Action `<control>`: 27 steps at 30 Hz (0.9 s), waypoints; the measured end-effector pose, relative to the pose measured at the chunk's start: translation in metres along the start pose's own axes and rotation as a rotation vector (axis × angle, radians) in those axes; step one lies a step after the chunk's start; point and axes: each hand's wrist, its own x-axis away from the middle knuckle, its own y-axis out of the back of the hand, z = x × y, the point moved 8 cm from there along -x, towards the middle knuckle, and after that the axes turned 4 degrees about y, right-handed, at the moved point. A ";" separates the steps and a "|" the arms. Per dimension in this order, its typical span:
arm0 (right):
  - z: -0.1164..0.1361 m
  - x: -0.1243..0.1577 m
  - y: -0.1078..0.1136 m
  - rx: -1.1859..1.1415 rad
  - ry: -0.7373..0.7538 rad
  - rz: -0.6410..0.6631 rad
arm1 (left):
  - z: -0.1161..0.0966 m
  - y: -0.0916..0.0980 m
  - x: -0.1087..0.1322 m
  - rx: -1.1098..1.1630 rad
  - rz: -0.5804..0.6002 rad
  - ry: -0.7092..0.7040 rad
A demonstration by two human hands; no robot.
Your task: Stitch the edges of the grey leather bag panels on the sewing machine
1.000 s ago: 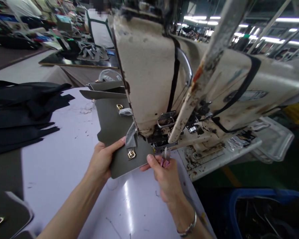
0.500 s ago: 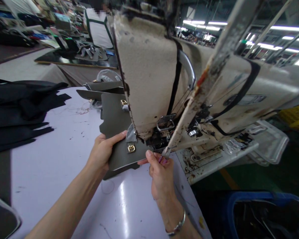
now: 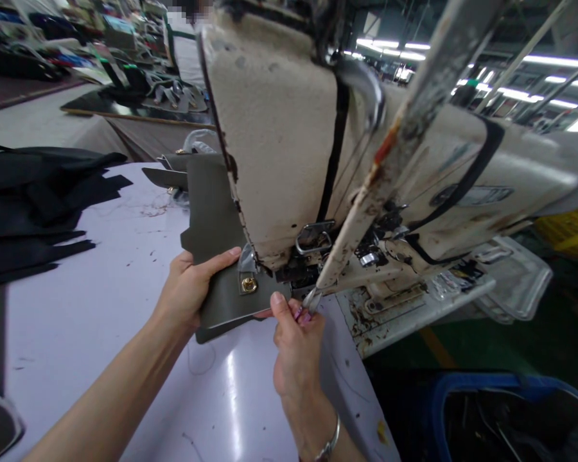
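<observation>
The left hand grips an olive-grey leather bag panel, thumb on top, its brass stud just below the cream sewing machine head at 12 o'clock. The right hand pinches small pink-handled snips beside the panel's edge. Black leather strips lie on the table at 10 o'clock.

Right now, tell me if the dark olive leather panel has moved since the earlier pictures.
Yes. The dark olive leather panel has shifted toward the cream sewing machine head; its brass fitting now sits closer to the head's lower corner.
</observation>
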 end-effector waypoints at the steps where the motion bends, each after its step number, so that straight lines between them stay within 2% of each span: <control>1: -0.001 0.000 -0.001 -0.007 0.001 -0.007 | -0.001 0.000 -0.001 0.003 -0.005 -0.003; 8: 0.002 -0.002 -0.010 0.043 0.061 -0.083 | -0.006 0.000 -0.004 0.017 -0.006 -0.034; 18: -0.009 -0.001 -0.015 -0.035 0.136 -0.164 | 0.010 0.013 -0.012 -0.016 -0.055 -0.009; 27: -0.005 -0.004 -0.017 -0.031 0.152 -0.176 | 0.010 0.020 -0.001 -0.017 -0.062 -0.017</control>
